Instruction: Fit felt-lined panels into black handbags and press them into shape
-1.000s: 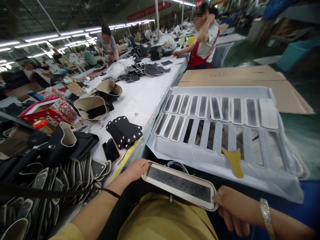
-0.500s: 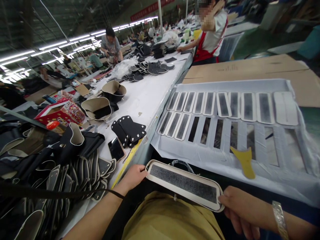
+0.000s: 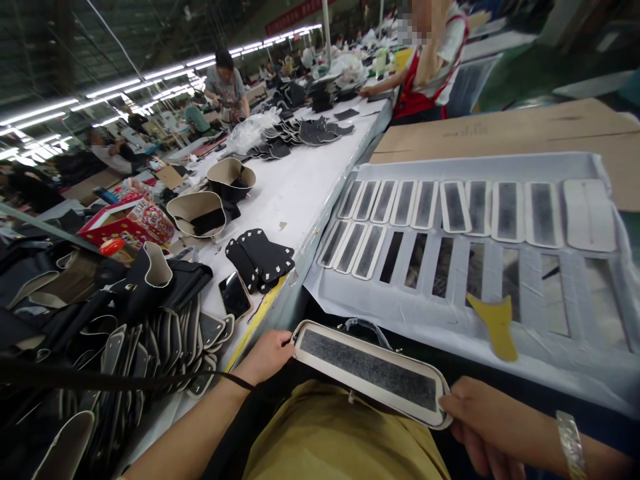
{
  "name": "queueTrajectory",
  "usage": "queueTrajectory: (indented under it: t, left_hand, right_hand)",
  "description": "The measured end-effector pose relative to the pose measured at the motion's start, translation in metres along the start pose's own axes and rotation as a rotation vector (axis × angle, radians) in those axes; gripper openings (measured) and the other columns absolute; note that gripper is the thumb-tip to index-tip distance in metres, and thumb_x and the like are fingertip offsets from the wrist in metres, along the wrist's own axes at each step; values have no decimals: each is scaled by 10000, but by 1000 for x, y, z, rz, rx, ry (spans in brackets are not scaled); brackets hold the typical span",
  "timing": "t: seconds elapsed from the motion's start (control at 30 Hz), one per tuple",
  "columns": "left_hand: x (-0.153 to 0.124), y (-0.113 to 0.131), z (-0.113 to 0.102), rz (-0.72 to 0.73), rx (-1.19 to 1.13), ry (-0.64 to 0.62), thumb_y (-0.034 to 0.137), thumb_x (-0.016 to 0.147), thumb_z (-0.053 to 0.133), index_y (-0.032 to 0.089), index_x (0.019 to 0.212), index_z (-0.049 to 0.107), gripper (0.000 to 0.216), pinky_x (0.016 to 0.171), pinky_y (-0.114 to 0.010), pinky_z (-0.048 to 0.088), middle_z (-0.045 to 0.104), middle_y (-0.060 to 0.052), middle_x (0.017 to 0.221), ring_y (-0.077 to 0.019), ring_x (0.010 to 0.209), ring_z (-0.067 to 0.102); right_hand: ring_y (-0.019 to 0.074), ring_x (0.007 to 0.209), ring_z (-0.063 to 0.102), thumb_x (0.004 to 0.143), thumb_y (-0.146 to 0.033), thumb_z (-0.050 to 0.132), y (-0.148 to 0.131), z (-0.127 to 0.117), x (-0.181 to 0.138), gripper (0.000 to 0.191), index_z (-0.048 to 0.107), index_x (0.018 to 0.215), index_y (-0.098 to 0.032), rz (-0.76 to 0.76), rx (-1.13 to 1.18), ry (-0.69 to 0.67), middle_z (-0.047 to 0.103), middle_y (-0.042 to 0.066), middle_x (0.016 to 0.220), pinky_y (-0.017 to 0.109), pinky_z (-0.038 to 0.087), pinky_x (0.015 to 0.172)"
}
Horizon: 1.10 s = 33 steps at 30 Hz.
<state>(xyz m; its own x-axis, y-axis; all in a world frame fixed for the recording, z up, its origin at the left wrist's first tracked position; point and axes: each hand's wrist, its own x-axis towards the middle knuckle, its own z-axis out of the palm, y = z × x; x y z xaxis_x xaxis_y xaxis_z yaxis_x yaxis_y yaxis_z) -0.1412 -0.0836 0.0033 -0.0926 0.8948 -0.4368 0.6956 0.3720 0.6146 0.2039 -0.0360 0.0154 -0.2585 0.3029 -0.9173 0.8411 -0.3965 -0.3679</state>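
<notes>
1. The long pale-edged piece (image 3: 367, 367) lies crosswise in front of the person's body, above the lap, with its dark central panel facing up. A loop handle (image 3: 374, 328) shows along its far side, and a small metal fitting (image 3: 351, 398) hangs at the near side.

2. The left hand (image 3: 270, 353) is closed in a narrow pinch on the piece's left end, the thumb near the rim. A dark strap (image 3: 215, 379) crosses that wrist; it would be best held clear of the work.

3. The right hand (image 3: 473, 413) grips the other end, its thumb at the corner and the other fingers curled lower down. How far they reach beneath cannot be told.

4. For a good hold, an even, light pull from both ends should leave the panel flat; too much force could distort the rounded corners.

5. Gripping by the pale rim rather than the dark panel seems wise, since marks on that surface might show.

6. The handle sits just beside the slotted rack (image 3: 345, 297), so any turn of the piece calls for care that the loop does not snag on the cloth edge.

7. On the rack, two rows of strips (image 3: 543, 213) and a yellow piece (image 3: 500, 330) lie within easy bumping range; the phone (image 3: 235, 295) rests on the bench (image 3: 295, 190) to the left.
</notes>
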Motion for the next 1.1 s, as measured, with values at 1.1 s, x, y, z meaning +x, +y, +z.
queueTrajectory:
  t: [1.1]
  left_hand:
    - [27, 8, -17, -103, -14, -266, 420, 794, 376, 161, 605, 513, 349, 468, -255, 450, 550, -10, 490, -166, 473, 579]
  right_hand:
    - [119, 289, 506, 887, -363, 267, 16, -2, 18, 495, 496, 490, -177, -44, -59, -31, 620, 96, 470, 181, 361, 310]
